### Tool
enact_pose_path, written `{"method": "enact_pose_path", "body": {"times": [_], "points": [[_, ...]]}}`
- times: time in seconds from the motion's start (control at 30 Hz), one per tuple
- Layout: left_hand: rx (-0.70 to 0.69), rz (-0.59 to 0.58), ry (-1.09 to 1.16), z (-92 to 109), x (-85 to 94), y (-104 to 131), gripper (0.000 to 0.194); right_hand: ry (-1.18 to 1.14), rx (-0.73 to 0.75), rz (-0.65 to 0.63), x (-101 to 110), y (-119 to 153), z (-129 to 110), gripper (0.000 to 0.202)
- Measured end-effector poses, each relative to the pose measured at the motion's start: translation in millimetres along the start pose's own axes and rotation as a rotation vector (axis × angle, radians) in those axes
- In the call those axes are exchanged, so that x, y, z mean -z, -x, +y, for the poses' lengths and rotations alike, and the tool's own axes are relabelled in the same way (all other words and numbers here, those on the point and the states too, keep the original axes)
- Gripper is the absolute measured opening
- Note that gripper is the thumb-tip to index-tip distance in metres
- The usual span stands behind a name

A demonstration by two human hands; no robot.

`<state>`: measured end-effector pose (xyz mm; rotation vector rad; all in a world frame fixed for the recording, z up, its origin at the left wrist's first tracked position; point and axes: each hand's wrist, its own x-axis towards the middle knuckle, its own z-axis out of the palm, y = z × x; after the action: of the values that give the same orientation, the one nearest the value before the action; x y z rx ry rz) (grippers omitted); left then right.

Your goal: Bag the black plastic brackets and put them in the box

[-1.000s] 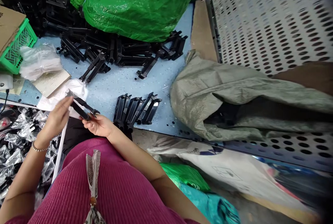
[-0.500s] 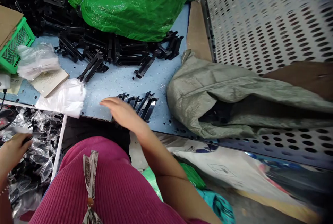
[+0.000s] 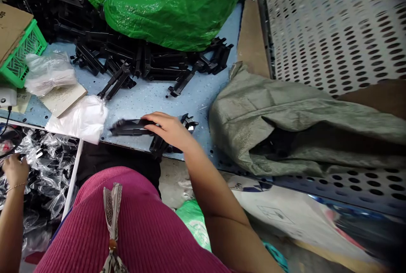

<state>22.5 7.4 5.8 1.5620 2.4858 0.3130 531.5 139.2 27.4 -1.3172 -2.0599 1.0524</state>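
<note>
Okay so, long slim black plastic part with two rails, slightly shiny, just inside the speckled blue worktop's front edge | right hand pinched round its right end | left hand half-curled beyond the front-left edge, can't tell if holding anything | decent bare strip behind the part

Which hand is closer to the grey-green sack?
Right: the right hand, holding a black part, is left of the sack; the left hand is much farther left, over bagged pieces.
</note>
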Motion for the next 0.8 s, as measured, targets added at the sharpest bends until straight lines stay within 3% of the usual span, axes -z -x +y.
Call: {"method": "enact_pose_path", "body": {"times": [0.07, 0.17, 0.23, 0.27, 0.37, 0.43, 0.5, 0.6, 0.7, 0.8], "points": [[-0.057, 0.106, 0.102, 54.5, -30.1, -14.9, 0.026, -0.245, -0.125, 0.036, -25.5, -6.1, -7.0, 0.028], [-0.504, -0.094, 0.221, 148.0, -58.0, -17.2, 0.029, -0.598, -0.259, 0.089, -64.6, -15.8, -13.0, 0.030], [-0.593, -0.166, 0.274, 187.8, -65.7, -19.1, 0.023, -0.771, -0.306, 0.120, -80.4, -19.5, -15.2, 0.030], [-0.578, -0.193, 0.336, 197.2, -66.5, -22.5, 0.022, -0.856, -0.328, 0.131, -84.4, -20.3, -16.4, 0.030], [-0.383, -0.320, 0.624, 194.1, -61.1, -40.0, 0.022, -1.103, -0.362, 0.083, -88.1, -22.4, -23.2, 0.033], [-0.251, -0.397, 0.780, 183.8, -55.3, -50.9, 0.029, -1.247, -0.353, -0.018, -91.6, -27.8, -30.7, 0.031], [-0.221, -0.442, 0.845, 178.4, -50.7, -56.3, 0.032, -1.377, -0.346, -0.142, -101.1, -38.1, -38.4, 0.026], [-0.295, -0.420, 0.792, 179.3, -44.1, -53.7, 0.027, -1.502, -0.389, -0.235, -124.8, -57.4, -43.3, 0.019], [-0.404, -0.242, 0.668, 180.7, -32.1, -43.0, 0.018, -1.495, -0.482, -0.161, -145.3, -69.6, -37.3, 0.020], [-0.645, -0.133, 0.366, 179.3, -19.9, -35.0, 0.023, -1.481, -0.497, -0.100, -149.9, -66.4, -28.9, 0.025]]}}
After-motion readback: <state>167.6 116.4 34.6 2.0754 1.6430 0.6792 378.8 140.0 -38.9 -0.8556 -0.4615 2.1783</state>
